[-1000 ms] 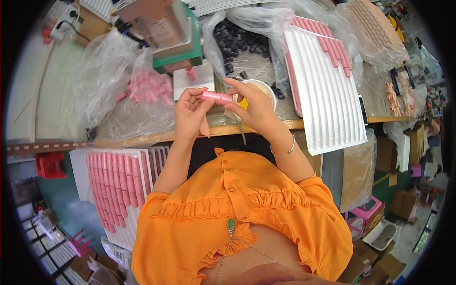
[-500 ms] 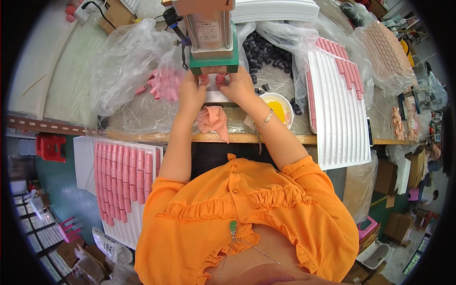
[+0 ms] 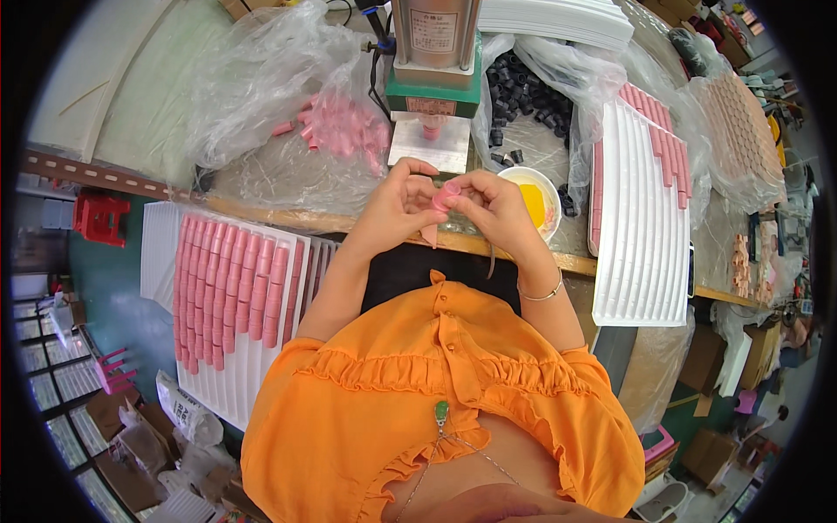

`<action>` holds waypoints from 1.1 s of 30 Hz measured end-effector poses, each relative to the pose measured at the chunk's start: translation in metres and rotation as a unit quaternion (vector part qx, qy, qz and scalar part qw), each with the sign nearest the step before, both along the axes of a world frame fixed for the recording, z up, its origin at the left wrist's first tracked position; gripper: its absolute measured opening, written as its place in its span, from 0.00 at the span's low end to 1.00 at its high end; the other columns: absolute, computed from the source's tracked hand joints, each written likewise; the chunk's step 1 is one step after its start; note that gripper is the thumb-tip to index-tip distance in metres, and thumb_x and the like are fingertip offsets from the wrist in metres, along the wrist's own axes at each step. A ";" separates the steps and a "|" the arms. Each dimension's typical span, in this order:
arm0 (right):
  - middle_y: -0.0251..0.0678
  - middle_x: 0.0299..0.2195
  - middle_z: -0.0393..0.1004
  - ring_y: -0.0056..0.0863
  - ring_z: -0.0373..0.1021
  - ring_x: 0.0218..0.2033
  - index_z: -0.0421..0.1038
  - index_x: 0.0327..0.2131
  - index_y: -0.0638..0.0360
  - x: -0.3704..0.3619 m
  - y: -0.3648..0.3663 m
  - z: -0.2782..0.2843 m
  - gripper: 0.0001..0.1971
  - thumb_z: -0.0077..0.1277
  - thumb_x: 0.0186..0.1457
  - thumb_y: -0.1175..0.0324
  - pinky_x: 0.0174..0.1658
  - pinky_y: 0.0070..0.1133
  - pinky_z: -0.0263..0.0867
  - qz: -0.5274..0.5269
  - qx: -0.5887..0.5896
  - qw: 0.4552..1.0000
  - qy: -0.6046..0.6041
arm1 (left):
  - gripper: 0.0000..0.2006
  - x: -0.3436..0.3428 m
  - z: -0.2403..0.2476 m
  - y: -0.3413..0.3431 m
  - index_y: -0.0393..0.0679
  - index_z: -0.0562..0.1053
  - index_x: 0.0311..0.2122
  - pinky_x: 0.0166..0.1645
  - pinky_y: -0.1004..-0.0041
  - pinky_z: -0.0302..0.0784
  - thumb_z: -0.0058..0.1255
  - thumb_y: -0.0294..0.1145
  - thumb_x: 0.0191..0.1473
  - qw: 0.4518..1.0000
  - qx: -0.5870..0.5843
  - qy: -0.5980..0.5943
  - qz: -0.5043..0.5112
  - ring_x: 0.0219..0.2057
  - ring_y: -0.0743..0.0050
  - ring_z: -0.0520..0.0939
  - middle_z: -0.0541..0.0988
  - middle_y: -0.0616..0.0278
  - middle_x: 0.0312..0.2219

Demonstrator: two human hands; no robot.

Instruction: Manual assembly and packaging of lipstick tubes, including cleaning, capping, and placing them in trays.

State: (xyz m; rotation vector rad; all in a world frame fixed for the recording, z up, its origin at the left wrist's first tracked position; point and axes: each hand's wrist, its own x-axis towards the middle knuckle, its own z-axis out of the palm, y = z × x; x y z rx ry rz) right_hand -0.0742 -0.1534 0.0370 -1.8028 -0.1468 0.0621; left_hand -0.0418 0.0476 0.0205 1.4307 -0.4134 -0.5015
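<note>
Just in front of the press, my left hand [image 3: 399, 209] and my right hand [image 3: 499, 207] meet at a small pink cylindrical piece [image 3: 445, 195]. My right thumb and forefinger pinch it, while my left fingers curl round its other side. Fingers partly cover it, so I cannot tell if it is one part or two. Behind my hands stands a green and silver press [image 3: 434, 94], with another pink cylinder [image 3: 432, 133] under its head on the metal base plate [image 3: 427, 150]. Below my hands shows a bit of salmon cloth [image 3: 429, 234], mostly hidden.
Loose pink cylinders [image 3: 344, 126] lie under plastic film left of the press. Black caps [image 3: 527, 100] and a white bowl with yellow contents [image 3: 534, 202] are to its right. White ribbed trays stand at left [image 3: 228, 383] and right [image 3: 641, 235], partly filled with pink cylinders.
Both hands have come back from under the press toward me, now with a pink piece between them. One pink cylinder shows under the press head, where two showed before. The view has shifted slightly.
</note>
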 end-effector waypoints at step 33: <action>0.44 0.24 0.76 0.38 0.74 0.27 0.76 0.25 0.63 0.059 -0.098 -0.033 0.06 0.62 0.43 0.72 0.33 0.28 0.68 -0.221 -0.266 0.938 -0.020 | 0.12 0.201 -0.061 0.221 0.40 0.74 0.38 0.38 0.56 0.73 0.59 0.26 0.46 0.696 0.601 -0.368 0.138 0.36 0.43 0.80 0.80 0.50 0.30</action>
